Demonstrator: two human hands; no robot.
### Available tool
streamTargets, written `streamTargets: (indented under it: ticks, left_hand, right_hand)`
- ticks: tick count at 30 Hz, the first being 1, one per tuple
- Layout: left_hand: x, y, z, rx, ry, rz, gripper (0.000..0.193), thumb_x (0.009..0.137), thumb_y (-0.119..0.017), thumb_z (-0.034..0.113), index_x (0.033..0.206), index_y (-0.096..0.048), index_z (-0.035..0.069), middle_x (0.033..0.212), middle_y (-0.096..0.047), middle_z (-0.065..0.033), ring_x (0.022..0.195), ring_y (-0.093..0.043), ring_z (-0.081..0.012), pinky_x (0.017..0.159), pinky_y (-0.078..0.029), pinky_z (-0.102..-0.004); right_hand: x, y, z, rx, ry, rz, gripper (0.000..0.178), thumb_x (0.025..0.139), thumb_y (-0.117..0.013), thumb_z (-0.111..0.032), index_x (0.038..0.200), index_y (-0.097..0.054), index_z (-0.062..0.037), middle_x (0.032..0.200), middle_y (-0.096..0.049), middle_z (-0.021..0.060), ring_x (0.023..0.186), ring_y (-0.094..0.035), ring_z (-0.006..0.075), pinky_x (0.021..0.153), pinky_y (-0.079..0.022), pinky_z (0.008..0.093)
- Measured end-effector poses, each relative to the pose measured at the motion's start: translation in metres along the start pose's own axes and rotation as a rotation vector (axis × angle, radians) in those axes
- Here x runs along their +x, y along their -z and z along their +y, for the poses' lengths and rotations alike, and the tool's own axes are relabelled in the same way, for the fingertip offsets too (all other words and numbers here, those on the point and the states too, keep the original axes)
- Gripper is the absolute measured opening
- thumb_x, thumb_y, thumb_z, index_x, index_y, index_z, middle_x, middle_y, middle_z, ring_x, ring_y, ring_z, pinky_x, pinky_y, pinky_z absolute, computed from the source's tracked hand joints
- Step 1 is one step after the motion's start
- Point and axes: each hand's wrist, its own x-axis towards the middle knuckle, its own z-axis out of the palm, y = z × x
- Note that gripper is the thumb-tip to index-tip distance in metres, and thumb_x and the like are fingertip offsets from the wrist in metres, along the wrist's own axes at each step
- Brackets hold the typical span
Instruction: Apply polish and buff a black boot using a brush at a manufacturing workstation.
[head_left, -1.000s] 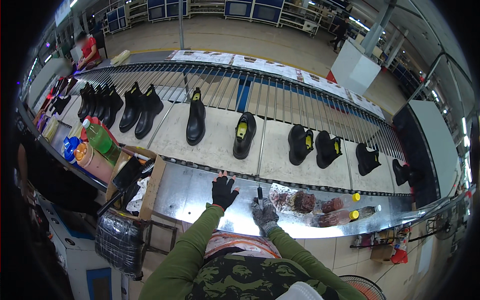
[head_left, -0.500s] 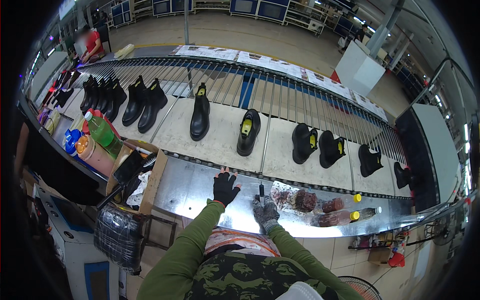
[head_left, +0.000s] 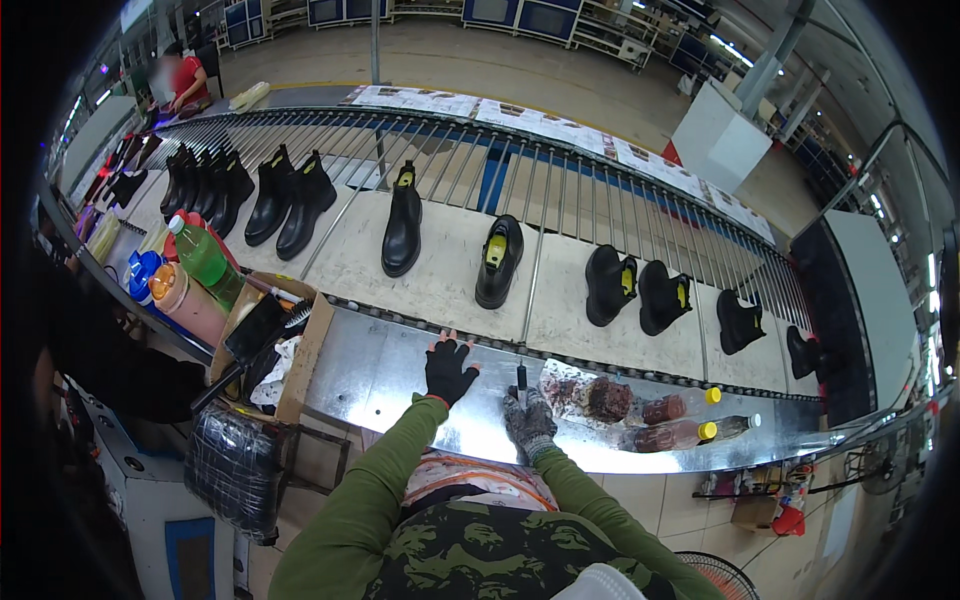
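Observation:
My left hand [head_left: 452, 370], in a black fingerless glove, lies on the shiny metal ledge [head_left: 350, 370] with its fingers spread toward the conveyor edge. My right hand [head_left: 529, 420], in a grey mottled glove, is closed around a slim pen-shaped tool [head_left: 521, 381] that points away from me. The tool's exact kind is too small to tell. Beyond my hands, a black ankle boot [head_left: 402, 225] lies on the pale conveyor, and another black boot [head_left: 498, 262] shows its yellow lining. Right of my right hand sits a dark reddish-brown sponge-like lump [head_left: 609, 400] on a stained sheet [head_left: 565, 388].
Bottles with yellow caps [head_left: 675, 434] lie on the ledge at right. At left, a cardboard box [head_left: 308, 350] holds brushes and a cloth, beside a green bottle [head_left: 203, 255]. More black boots [head_left: 611, 287] line the conveyor. A person's dark sleeve [head_left: 130, 370] is near the box.
At the left, the other person's dark sleeve has come further into view beside the cardboard box. My hands stay nearly in place, and the view has shifted slightly.

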Motion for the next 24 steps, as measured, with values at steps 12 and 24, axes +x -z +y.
streamTargets:
  ticks: [12, 24]
  left_hand:
    - [0.033, 0.306, 0.174, -1.945, -1.214, -1.088, 0.042, 0.083, -0.065, 0.031, 0.11, -0.058, -0.001, 0.112, -0.056, -0.0219, 0.108, -0.054, -0.0341, 0.092, -0.042, -0.041]
    - [0.033, 0.342, 0.169, -1.872, -1.628, -0.758, 0.046, 0.085, -0.059, 0.046, 0.088, -0.062, 0.0, 0.085, -0.058, -0.0154, 0.073, -0.056, -0.0362, 0.062, -0.045, -0.0408]
  right_hand:
    - [0.001, 0.02, -0.039, -0.009, -0.21, -0.146, 0.032, 0.082, -0.06, -0.034, 0.102, -0.063, -0.0093, 0.098, -0.062, 0.0154, 0.095, -0.059, 0.0319, 0.082, -0.045, 0.041]
    - [-0.001, 0.011, -0.033, -0.02, -0.192, -0.128, 0.032, 0.083, -0.059, -0.034, 0.103, -0.062, -0.0092, 0.097, -0.061, 0.0174, 0.093, -0.059, 0.0334, 0.081, -0.046, 0.0413]
